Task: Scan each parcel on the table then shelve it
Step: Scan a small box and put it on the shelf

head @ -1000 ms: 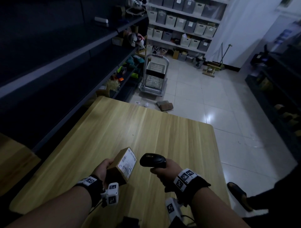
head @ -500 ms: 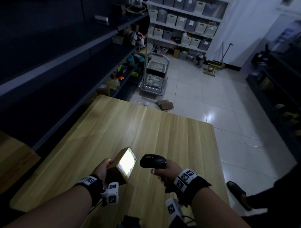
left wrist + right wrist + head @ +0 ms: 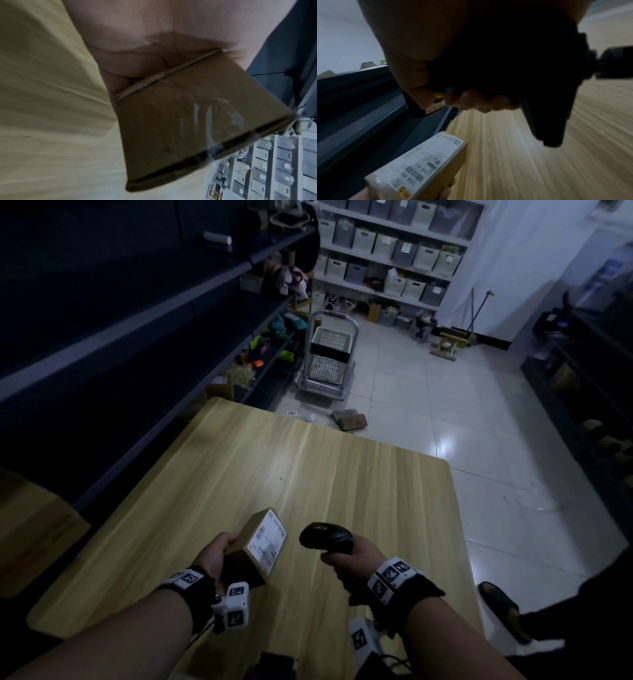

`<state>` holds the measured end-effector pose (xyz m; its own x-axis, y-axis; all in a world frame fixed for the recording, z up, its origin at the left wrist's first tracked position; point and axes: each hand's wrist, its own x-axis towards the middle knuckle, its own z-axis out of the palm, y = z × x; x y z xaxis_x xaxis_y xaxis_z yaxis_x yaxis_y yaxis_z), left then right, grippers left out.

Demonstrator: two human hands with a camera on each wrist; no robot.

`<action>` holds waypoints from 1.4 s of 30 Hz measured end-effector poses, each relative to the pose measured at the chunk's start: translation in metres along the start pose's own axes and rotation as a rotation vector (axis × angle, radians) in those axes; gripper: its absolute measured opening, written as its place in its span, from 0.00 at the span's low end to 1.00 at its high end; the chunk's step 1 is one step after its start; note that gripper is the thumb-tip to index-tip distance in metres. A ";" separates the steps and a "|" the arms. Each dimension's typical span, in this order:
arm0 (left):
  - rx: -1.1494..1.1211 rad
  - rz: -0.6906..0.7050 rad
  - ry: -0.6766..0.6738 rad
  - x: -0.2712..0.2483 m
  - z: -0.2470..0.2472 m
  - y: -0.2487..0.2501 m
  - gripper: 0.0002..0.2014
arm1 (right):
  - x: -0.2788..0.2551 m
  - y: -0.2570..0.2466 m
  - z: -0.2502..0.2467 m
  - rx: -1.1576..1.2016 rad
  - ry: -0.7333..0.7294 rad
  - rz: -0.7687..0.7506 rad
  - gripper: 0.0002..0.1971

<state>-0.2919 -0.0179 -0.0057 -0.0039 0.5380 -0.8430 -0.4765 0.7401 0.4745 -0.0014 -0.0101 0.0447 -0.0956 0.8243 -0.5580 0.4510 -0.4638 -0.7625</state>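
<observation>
My left hand (image 3: 219, 556) grips a small brown cardboard parcel (image 3: 255, 546) above the near part of the wooden table (image 3: 308, 474). Its white shipping label (image 3: 269, 541) faces right, toward the scanner. The parcel's taped brown side (image 3: 188, 121) fills the left wrist view. My right hand (image 3: 352, 559) holds a black handheld barcode scanner (image 3: 325, 537) by its handle, head pointed left at the label. In the right wrist view the label (image 3: 419, 162) shows barcodes below the scanner handle (image 3: 530, 81), around which my fingers (image 3: 474, 100) curl.
Dark shelving (image 3: 120, 337) runs along the left of the table. A trolley with a white basket (image 3: 329, 350) stands on the tiled floor beyond the table, with a brown package (image 3: 349, 419) lying near it. White shelves of bins (image 3: 394, 251) line the back wall. More dark racks (image 3: 589, 392) stand right.
Half a second ago the label was lit bright by the scanner's light; now the light is off. Both hands have stayed in nearly the same place.
</observation>
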 end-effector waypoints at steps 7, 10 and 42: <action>0.015 -0.002 0.000 -0.005 -0.006 -0.009 0.27 | 0.016 0.042 -0.012 0.124 0.154 0.041 0.17; 0.001 -0.014 0.021 -0.008 -0.007 -0.016 0.28 | 0.022 0.066 -0.020 0.172 0.201 0.135 0.19; -0.013 -0.016 0.111 -0.001 0.044 -0.101 0.26 | 0.036 0.183 -0.065 -0.185 0.124 0.455 0.05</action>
<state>-0.2052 -0.0750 -0.0417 -0.0934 0.4778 -0.8735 -0.4888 0.7423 0.4583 0.1355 -0.0439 -0.0940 0.2486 0.5893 -0.7687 0.5734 -0.7292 -0.3736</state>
